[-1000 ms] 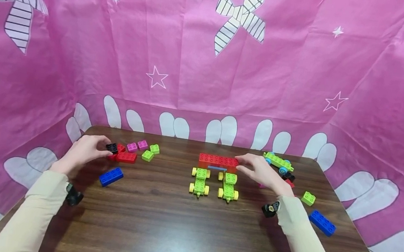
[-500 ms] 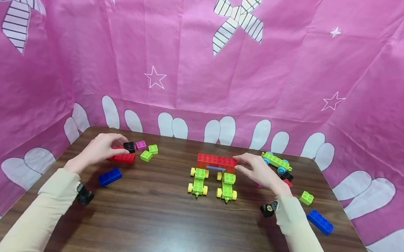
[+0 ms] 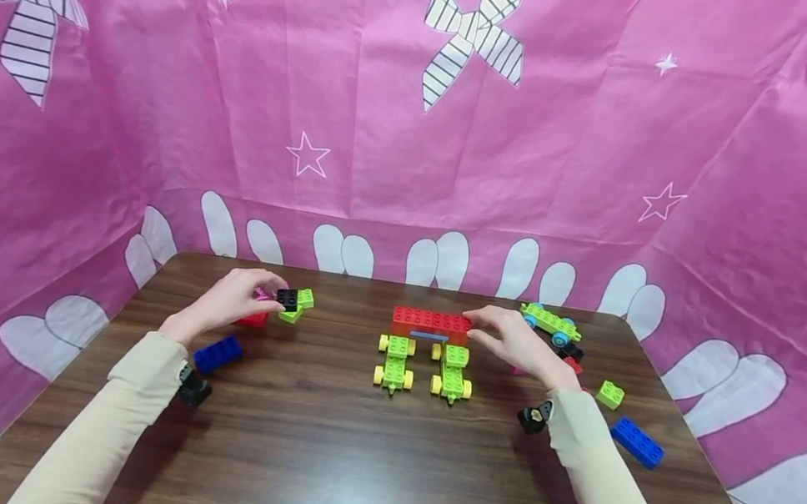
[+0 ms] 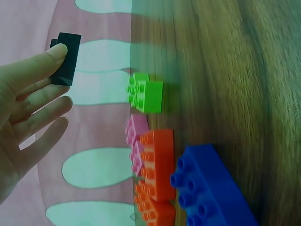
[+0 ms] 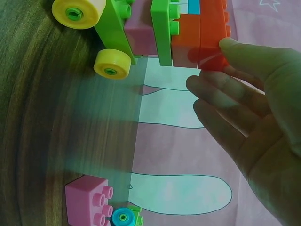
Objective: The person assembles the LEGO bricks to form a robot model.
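Observation:
My left hand point(image 3: 231, 302) pinches a black brick point(image 3: 288, 299) between thumb and fingers, held above the table near two lime green bricks point(image 4: 153, 98). Its studs face up in the head view. At the centre stands a model with two green wheeled bases point(image 3: 396, 362) on yellow wheels, bridged at the back by a row of red bricks point(image 3: 429, 320). A thin blue piece point(image 3: 428, 336) shows under the red row. My right hand point(image 3: 513, 343) grips the right end of that row, thumb on the near side. In the right wrist view, pink and green bricks support the red ones point(image 5: 214, 35).
On the left lie a blue brick point(image 3: 218, 355), red bricks point(image 4: 160, 165) and pink bricks point(image 4: 137, 128). To the right are a green base with blue wheels point(image 3: 549, 323), a lime brick point(image 3: 610, 394) and another blue brick point(image 3: 637, 442). Pink cloth point(image 3: 367, 113) surrounds the table.
My left hand has carried the black brick to the right, away from the red bricks and over toward the lime ones. The right hand stays at the end of the red row.

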Demonstrator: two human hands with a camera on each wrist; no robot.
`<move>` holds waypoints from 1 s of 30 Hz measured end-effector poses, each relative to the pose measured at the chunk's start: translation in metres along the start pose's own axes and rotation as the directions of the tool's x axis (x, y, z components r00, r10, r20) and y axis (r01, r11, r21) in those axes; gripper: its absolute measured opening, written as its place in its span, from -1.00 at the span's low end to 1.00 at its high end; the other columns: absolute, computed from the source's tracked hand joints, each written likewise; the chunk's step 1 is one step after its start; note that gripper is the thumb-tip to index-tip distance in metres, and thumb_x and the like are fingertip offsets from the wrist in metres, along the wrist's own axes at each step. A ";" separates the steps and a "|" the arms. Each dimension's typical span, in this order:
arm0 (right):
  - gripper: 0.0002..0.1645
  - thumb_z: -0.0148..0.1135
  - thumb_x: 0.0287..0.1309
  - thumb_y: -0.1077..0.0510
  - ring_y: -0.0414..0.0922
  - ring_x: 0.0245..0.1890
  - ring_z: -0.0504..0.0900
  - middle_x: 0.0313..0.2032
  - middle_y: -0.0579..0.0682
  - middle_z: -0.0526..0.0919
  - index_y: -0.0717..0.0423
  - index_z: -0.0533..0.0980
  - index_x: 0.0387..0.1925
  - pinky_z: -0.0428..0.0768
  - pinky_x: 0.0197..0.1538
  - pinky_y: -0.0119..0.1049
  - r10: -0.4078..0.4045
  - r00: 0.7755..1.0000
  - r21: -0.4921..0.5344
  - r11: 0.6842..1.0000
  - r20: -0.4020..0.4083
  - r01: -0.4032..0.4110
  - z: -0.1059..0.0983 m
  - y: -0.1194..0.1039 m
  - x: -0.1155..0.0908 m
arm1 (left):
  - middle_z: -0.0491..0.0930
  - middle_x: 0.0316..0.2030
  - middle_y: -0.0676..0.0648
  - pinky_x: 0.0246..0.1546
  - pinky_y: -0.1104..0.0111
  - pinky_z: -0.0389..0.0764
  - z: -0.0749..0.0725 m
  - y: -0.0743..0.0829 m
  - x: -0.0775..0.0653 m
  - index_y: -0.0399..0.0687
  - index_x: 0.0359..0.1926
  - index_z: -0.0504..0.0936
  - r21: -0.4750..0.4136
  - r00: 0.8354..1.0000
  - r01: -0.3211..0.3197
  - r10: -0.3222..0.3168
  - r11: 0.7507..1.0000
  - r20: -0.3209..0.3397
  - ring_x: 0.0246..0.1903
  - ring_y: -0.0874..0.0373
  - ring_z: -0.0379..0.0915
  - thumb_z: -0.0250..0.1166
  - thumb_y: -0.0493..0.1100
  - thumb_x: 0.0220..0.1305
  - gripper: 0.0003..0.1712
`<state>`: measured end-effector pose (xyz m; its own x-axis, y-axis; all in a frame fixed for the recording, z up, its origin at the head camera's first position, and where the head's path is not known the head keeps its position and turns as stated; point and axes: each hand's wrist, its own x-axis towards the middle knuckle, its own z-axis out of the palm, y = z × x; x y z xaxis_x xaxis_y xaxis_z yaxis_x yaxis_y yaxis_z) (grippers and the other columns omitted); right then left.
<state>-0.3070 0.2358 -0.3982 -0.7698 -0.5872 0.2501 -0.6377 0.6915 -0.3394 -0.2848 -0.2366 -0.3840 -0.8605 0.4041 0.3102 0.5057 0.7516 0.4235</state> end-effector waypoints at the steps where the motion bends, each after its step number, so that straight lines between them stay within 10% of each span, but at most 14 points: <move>1: -0.61 0.19 0.21 0.01 -0.14 -0.01 0.62 -0.03 -0.06 0.66 0.02 0.53 0.06 0.59 0.04 -0.16 -0.001 1.000 -0.001 1.000 -0.001 0.001 0.000 0.000 0.000 | 0.67 -0.36 -0.07 -0.29 0.22 0.57 0.001 0.001 0.002 -0.15 -0.17 0.64 -0.006 1.000 -0.003 0.003 1.000 0.006 -0.36 0.07 0.57 0.42 -0.12 0.02 -0.66; 30: -0.62 0.24 0.17 0.07 -0.13 -0.04 0.64 -0.06 -0.04 0.67 0.05 0.54 0.03 0.60 0.02 -0.14 -0.012 1.000 0.019 1.000 -0.026 0.012 0.001 -0.003 -0.001 | 0.67 -0.18 -0.15 -0.08 0.08 0.59 0.034 0.051 0.056 -0.18 -0.08 0.60 -0.100 0.993 -0.116 0.119 0.988 0.024 -0.14 -0.05 0.59 0.39 -0.15 0.07 -0.62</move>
<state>-0.3041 0.2340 -0.3983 -0.7626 -0.5842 0.2778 -0.6466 0.6762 -0.3531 -0.3093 -0.1573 -0.3741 -0.7954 0.5032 0.3379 0.6059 0.6436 0.4676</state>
